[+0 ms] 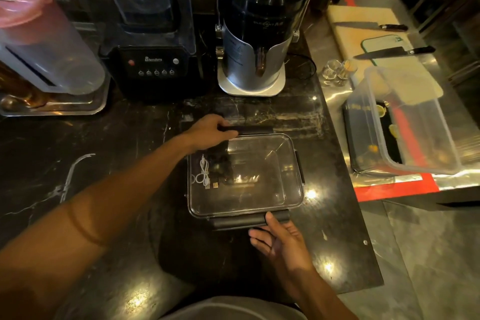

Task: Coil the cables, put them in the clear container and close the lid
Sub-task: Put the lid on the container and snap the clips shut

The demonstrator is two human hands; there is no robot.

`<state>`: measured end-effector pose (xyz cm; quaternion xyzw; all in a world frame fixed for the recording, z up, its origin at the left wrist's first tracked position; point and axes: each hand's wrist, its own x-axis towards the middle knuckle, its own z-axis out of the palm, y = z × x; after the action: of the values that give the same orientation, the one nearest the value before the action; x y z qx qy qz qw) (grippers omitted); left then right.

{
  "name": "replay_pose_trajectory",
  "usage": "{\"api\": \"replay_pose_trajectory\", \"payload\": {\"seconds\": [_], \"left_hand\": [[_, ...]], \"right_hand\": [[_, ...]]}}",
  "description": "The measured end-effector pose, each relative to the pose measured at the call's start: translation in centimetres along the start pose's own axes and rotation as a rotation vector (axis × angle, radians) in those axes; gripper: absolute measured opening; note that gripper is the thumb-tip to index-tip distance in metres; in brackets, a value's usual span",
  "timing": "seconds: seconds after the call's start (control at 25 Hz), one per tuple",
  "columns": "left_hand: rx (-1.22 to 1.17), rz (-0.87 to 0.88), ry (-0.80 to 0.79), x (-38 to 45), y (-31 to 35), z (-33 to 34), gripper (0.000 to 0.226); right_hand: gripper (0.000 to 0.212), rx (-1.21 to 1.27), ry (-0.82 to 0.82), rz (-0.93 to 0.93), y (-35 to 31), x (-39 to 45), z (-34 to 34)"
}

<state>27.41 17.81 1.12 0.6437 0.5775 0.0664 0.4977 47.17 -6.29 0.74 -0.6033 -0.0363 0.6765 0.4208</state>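
A clear container (259, 202) with its transparent lid on sits on the dark marble counter. Inside, at its left end, lie a coiled white cable (204, 173) and a dark cable (223, 167). My left hand (210, 132) reaches over the far edge and grips the far black latch (255, 129). My right hand (279, 239) is at the near edge, thumb pressing on the near black latch (239, 221), fingers underneath. A black latch (300, 169) on the right side lies flat against the box.
Behind the container stand a black blender (153, 60) and a steel-and-black grinder (255, 34). A pink-lidded jug (39, 41) stands on a tray at the far left. To the right, a steel counter holds two knives (394, 52), a cutting board and a large clear tub (405, 122).
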Motion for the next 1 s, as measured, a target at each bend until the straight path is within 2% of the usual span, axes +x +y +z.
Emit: {"api": "replay_pose_trajectory", "payload": {"seconds": [0.12, 0.24, 0.32, 0.44, 0.56, 0.6, 0.72, 0.8, 0.88, 1.0], "left_hand": [[-0.116, 0.03, 0.076, -0.3, -0.3, 0.4, 0.024], [-0.14, 0.049, 0.08, -0.3, -0.5, 0.5, 0.017], [-0.14, 0.045, 0.067, -0.3, -0.4, 0.4, 0.015], [-0.053, 0.014, 0.004, -0.2, -0.3, 0.3, 0.027], [0.187, -0.008, -0.009, -0.4, -0.6, 0.9, 0.047], [0.246, -0.006, 0.016, -0.5, -0.7, 1.1, 0.051], [0.338, 0.018, 0.061, -0.8, -0.5, 1.6, 0.055], [0.386, 0.051, 0.094, -1.0, -0.4, 1.7, 0.055], [0.42, 0.081, 0.143, -1.2, -0.4, 1.8, 0.054], [0.437, 0.092, 0.142, -1.2, -0.5, 2.0, 0.051]], "right_hand": [[0.012, -0.018, 0.017, 0.003, 0.2, 0.4, -0.2], [0.023, -0.103, 0.019, -0.023, 0.2, 1.2, -0.4], [0.022, -0.178, -0.008, -0.046, 0.2, 1.8, -0.9], [0.03, -0.216, -0.035, -0.089, 0.3, 2.6, -1.5], [0.036, -0.299, 0.05, -0.145, 0.8, 2.6, -1.7], [0.045, -0.353, 0.088, -0.178, 0.9, 2.5, -1.8], [0.102, -0.626, 0.184, -0.381, -0.3, 2.3, -2.5], [0.128, -0.953, 0.177, -0.502, -2.1, 2.5, -3.0], [0.13, -1.268, 0.154, -0.578, -3.3, 2.3, -2.8], [0.125, -1.459, 0.149, -0.624, -3.7, 2.1, -2.6]]}}
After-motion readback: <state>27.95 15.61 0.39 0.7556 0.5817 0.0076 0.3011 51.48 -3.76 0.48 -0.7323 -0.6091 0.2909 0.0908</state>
